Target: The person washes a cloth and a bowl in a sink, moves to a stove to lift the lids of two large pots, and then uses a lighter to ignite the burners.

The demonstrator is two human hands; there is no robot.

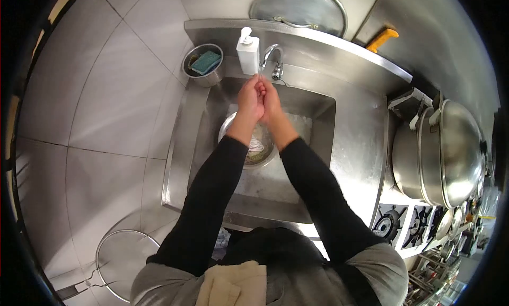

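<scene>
Both hands are held together under the tap [272,52], above the steel sink [323,126]. My left hand [249,99] is cupped with its fingers curled against the other hand. My right hand [269,98] lies against it, fingers curled too. Water seems to run from the spout onto the fingertips. Whether anything is between the palms is hidden. Below the wrists, a round metal bowl [269,156] sits in the sink with a pale striped item [255,146] inside. A white pump bottle [248,56] stands behind the hands.
A metal pot [216,75] holding a green sponge [205,63] stands at the sink's back left corner. Large steel pots [461,152] and a stove burner [388,224] are at the right. A round strainer [127,258] is at the lower left. An orange handle [383,39] shows at the back.
</scene>
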